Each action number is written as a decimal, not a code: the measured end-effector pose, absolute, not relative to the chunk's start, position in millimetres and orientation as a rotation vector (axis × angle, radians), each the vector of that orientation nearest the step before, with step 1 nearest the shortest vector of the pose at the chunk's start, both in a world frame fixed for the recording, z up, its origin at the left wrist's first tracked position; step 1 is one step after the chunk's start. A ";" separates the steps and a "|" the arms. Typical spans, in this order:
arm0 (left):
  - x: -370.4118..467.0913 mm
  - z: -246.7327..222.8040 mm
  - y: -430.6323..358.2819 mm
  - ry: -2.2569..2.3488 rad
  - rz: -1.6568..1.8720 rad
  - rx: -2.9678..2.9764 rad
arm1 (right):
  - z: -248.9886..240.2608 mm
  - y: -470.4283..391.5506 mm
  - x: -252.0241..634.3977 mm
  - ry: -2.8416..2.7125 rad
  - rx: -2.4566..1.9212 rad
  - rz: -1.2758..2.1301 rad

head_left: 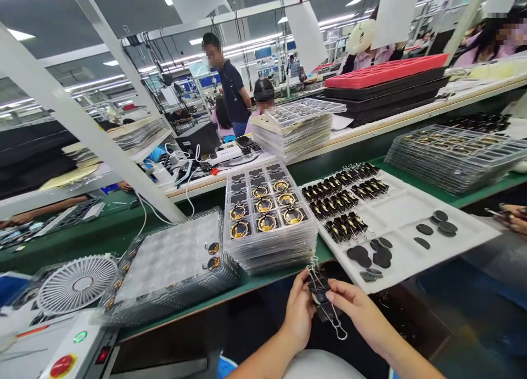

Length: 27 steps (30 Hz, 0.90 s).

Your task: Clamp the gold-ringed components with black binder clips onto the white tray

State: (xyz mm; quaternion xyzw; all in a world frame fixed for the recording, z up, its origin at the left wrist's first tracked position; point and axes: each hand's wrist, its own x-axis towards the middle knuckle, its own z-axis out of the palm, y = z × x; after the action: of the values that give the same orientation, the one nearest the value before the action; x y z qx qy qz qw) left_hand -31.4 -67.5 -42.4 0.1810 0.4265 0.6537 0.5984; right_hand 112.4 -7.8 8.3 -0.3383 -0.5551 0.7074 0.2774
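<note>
Just beyond the table's front edge, my left hand (300,308) is closed around black binder clips (325,307) with silver wire handles. My right hand (354,306) pinches the same clips from the other side, thumb and fingers together. Whatever is clamped between their jaws is mostly hidden by the clips and my fingers. Behind my hands, a white foam tray (395,230) carries rows of clipped assemblies (341,195) and loose dark discs (359,255). To its left stands a stack of clear plastic trays (267,252), with round gold-and-black parts (263,205) in the top one.
Another stack of trays (164,258) stands at left, beside a white fan (78,284) and a box with a red button (62,366). More clear trays (457,154) sit at right. Red and black trays (382,74) rest on the shelf. A person's hand (514,217) shows at far right.
</note>
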 end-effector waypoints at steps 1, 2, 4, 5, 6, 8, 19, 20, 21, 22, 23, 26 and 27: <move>-32.4 -42.8 -69.3 1.016 1.514 0.392 | 3.1 -11.6 107.8 -1.450 -0.938 1.927; -34.1 -42.6 -71.2 1.044 1.500 0.383 | -1.9 -12.9 105.0 -1.415 -0.972 1.946; -38.3 -41.2 -74.5 1.092 1.467 0.402 | -10.6 -12.1 102.7 -1.377 -1.018 1.961; -40.3 -40.6 -75.7 1.115 1.454 0.414 | -13.8 -11.6 102.3 -1.374 -1.026 1.962; -42.0 -40.2 -76.4 1.139 1.446 0.426 | -16.1 -11.6 102.1 -1.376 -1.025 1.964; -44.6 -40.5 -76.8 1.172 1.449 0.458 | -17.6 -13.2 101.6 -1.381 -1.010 1.988; -50.4 -49.7 -79.6 1.249 1.395 0.587 | -19.8 -19.9 105.8 -1.190 -1.042 2.018; -50.5 -49.5 -79.9 1.274 1.371 0.693 | -22.3 -22.0 106.5 -1.132 -1.015 2.057; -50.7 -49.1 -80.0 1.310 1.347 0.800 | -25.0 -24.2 107.4 -1.098 -1.000 2.079; -51.0 -48.4 -80.0 1.354 1.320 0.897 | -27.7 -26.3 108.8 -1.093 -1.003 2.087; -51.6 -47.5 -80.0 1.396 1.289 0.970 | -30.4 -27.8 110.6 -1.108 -1.017 2.086; -53.0 -44.5 -80.4 1.454 1.208 1.066 | -38.1 -27.4 117.8 -1.240 -1.063 2.070; -53.2 -43.8 -80.6 1.460 1.193 1.081 | -39.8 -25.4 120.3 -1.301 -1.072 2.070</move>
State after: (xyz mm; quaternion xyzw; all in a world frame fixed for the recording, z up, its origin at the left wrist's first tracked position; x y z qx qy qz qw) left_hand -53.2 -80.6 -43.8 0.4404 0.5946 0.4857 0.4654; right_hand 120.3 -25.4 -39.8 -0.3903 -0.4739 0.7539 0.2338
